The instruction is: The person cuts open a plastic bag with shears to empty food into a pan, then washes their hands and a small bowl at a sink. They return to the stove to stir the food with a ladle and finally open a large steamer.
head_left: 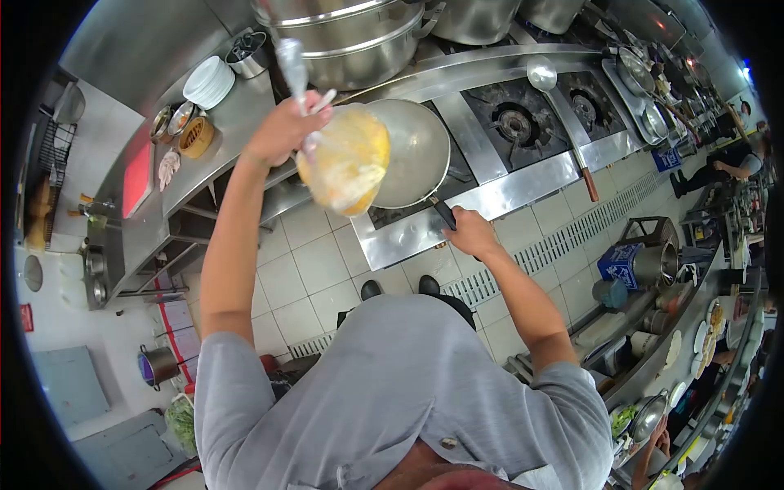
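Note:
My left hand is closed around the gathered neck of a clear plastic bag. Yellow and whitish contents fill the bag, but I cannot make out what they are. It hangs over the left side of a wide frying pan, hiding part of it. The visible part of the pan's inside is bare grey metal. The pan rests on the left part of the stove, its black handle pointing toward me. My right hand is closed on the end of that handle.
Large steel steamer pots stand behind the pan. A long-handled ladle lies across the stove at right, its wooden end past the front edge. White plates and a red cutting board sit on the left counter. Other people are at the far right.

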